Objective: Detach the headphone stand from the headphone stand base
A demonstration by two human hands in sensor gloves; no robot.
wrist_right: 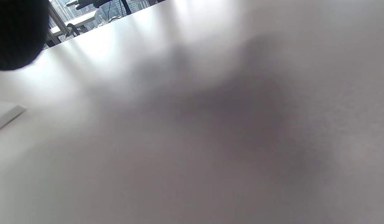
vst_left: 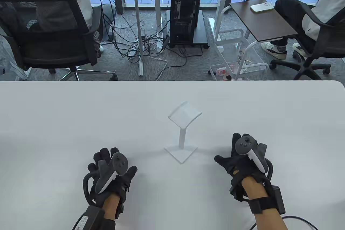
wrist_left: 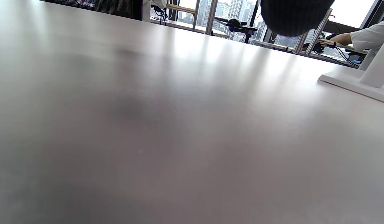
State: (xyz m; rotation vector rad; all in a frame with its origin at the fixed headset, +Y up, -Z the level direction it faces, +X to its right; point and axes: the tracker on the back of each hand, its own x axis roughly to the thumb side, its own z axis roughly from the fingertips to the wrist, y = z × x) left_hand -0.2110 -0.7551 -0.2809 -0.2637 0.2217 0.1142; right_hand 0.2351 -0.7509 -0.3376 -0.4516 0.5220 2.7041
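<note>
A white headphone stand (vst_left: pixel 182 132) stands upright in its flat square white base (vst_left: pixel 181 152) at the middle of the white table. Its curved top plate (vst_left: pixel 185 114) leans back. My left hand (vst_left: pixel 109 168) rests palm down on the table to the left of the base, holding nothing. My right hand (vst_left: pixel 242 154) rests palm down to the right of it, holding nothing. Both hands are apart from the stand. In the left wrist view the base (wrist_left: pixel 347 81) and the foot of the post (wrist_left: pixel 378 67) show at the right edge. In the right wrist view a corner of the base (wrist_right: pixel 5 115) shows at the left edge.
The white table (vst_left: pixel 67 122) ends at its far edge (vst_left: pixel 172 81); beyond it are office chairs, desks and cables on the floor. A dark gloved fingertip (wrist_left: pixel 296 15) hangs in at the top of the left wrist view.
</note>
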